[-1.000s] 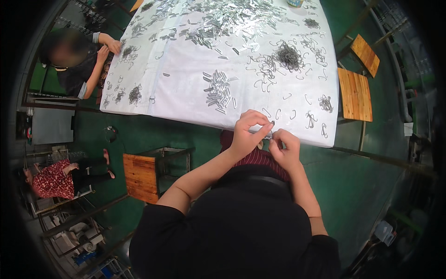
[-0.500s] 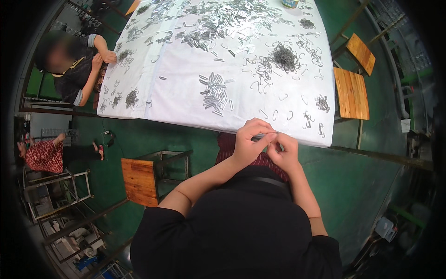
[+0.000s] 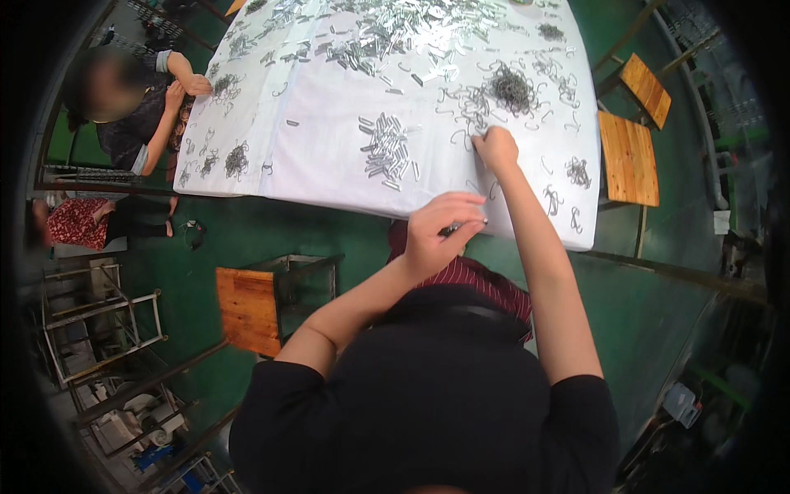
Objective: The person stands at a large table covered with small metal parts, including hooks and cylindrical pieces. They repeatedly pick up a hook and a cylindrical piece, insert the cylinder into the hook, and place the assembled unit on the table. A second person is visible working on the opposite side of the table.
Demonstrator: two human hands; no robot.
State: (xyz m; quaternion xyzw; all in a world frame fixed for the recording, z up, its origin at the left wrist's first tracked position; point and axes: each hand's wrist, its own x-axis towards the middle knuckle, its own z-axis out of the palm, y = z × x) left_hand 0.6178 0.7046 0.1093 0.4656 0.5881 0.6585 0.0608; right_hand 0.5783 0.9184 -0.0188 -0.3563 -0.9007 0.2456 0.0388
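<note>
A broad desk covered with a white cloth [image 3: 313, 148] carries everything here, its near edge running from the left side across to the right. A tight cluster of short, straight silvery metal pieces [image 3: 388, 153] lies near the middle, a dark tangled heap of bent wire hooks [image 3: 513, 86] sits farther right, and a wide scatter of shiny metal pieces [image 3: 411, 25] spreads along the far side. Small dark bunches of wire hooks [image 3: 236, 158] lie toward the left edge, and single hooks [image 3: 573, 219] dot the near right corner.
</note>
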